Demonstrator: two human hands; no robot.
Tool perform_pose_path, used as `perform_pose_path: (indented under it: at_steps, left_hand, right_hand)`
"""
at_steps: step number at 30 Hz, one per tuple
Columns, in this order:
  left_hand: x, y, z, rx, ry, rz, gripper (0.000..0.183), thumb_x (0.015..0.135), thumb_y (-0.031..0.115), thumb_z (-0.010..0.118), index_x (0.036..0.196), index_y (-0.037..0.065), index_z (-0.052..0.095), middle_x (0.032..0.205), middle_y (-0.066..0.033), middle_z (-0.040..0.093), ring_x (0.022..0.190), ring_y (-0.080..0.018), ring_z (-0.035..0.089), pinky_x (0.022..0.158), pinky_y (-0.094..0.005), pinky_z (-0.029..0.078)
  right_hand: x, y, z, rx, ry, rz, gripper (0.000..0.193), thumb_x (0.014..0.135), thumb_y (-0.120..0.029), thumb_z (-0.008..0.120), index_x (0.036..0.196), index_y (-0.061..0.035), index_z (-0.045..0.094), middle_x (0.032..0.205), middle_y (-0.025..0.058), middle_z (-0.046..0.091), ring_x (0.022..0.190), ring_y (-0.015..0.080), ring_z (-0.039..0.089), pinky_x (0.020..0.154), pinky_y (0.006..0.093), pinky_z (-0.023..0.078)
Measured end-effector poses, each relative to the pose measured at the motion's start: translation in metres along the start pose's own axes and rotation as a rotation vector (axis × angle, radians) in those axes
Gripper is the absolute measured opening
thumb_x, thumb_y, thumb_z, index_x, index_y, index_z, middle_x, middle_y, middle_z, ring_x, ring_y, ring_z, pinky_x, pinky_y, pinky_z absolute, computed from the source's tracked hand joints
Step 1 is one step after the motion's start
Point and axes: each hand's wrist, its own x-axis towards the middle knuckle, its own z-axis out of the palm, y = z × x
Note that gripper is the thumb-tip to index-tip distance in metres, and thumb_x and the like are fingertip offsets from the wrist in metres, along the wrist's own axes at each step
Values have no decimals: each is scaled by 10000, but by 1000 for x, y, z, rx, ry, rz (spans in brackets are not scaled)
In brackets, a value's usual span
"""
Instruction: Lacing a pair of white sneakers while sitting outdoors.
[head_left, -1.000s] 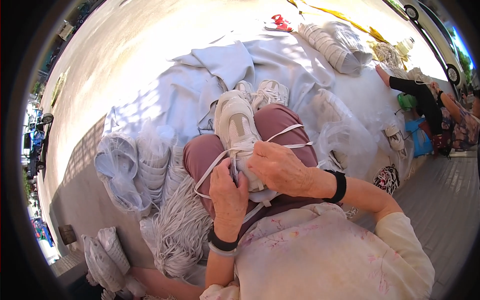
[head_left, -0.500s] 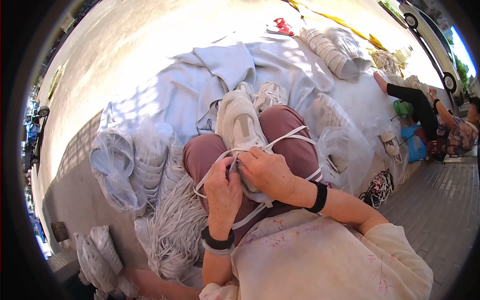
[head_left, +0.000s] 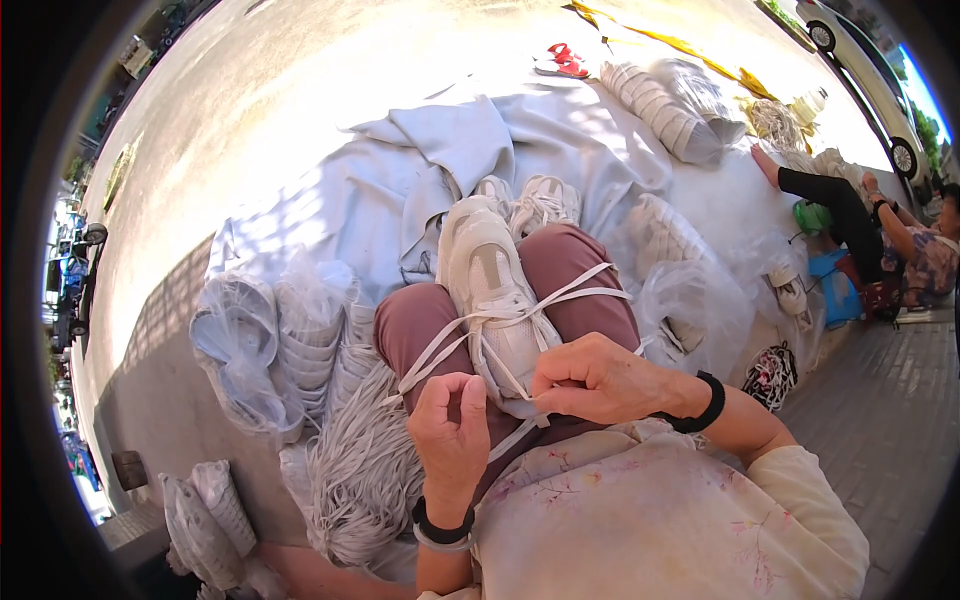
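Sneaker (head_left: 488, 265), pale, toe pointing far, cradled in the lap between two mauve trouser legs (head_left: 578, 270). Right hand (head_left: 603, 380) just right of the shoe's near end, thumb and bent forefinger pinched on a white lace (head_left: 507, 372) running down from the lacing. Left hand (head_left: 450, 430) just left of the shoe, apart from the right one, thumb and curled fingertips drawn close together — whether gripping anything, cannot tell. Further lengths of lace trailing left and right over both legs. Left forearm rising steeply from the near edge, right forearm slanting in from the near right, a black wristband (head_left: 440, 527) on each.

Just beyond the knees, pale laced shoes (head_left: 545, 203) against a rumpled blue-white sheet (head_left: 430, 140) spread on the ground. On the left, pale shoe pieces (head_left: 235, 335) bagged in clear plastic; nearer, a thick hank of white strands (head_left: 365, 485). On the right, a clear plastic bag (head_left: 700, 290), a black-and-white tangle (head_left: 770, 378), a blue bag (head_left: 835, 290) and a seated co-worker (head_left: 920, 265) beside grey paving (head_left: 880, 400). Far right, wrapped rolls (head_left: 660, 112), a yellow strap (head_left: 690, 52) and — farther right — a parked car (head_left: 865, 85).
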Motion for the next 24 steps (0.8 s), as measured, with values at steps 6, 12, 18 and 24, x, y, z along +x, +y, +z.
perform_pose_path:
  at_steps: [6, 12, 18, 24]
  left_hand:
    - [20, 37, 32, -831, -490, -818, 524, 1039, 414, 343, 1069, -44, 596, 786, -103, 661, 668, -153, 633, 631, -263, 527]
    - [18, 25, 46, -998, -654, -617, 450, 1045, 372, 357, 1029, -15, 586, 538, 22, 481, 437, -56, 404, 440, -228, 376]
    - [-16, 84, 26, -392, -1034, -61, 307, 1013, 262, 449, 953, -11, 577, 573, -56, 495, 506, -182, 494, 491, -316, 369]
    - [-47, 114, 81, -237, -1302, 462, 200, 965, 195, 508, 957, 5, 571, 723, -173, 564, 676, -327, 567, 623, -387, 429]
  right_hand:
    - [-37, -59, 30, 568, -785, -448, 135, 930, -91, 585, 845, 13, 565, 754, 104, 564, 675, 258, 543, 613, 326, 428]
    - [-55, -41, 19, 370, -505, -334, 163, 952, -142, 571, 907, 12, 601, 748, 92, 570, 690, 229, 569, 608, 323, 436]
    - [-79, 27, -28, 347, 91, 421, 366, 1009, -325, 479, 931, -7, 642, 635, -18, 541, 463, 73, 498, 453, 223, 411]
    - [-19, 30, 21, 1192, 17, 547, 406, 1030, -350, 402, 1053, 16, 576, 647, -21, 516, 417, 60, 476, 372, 216, 397]
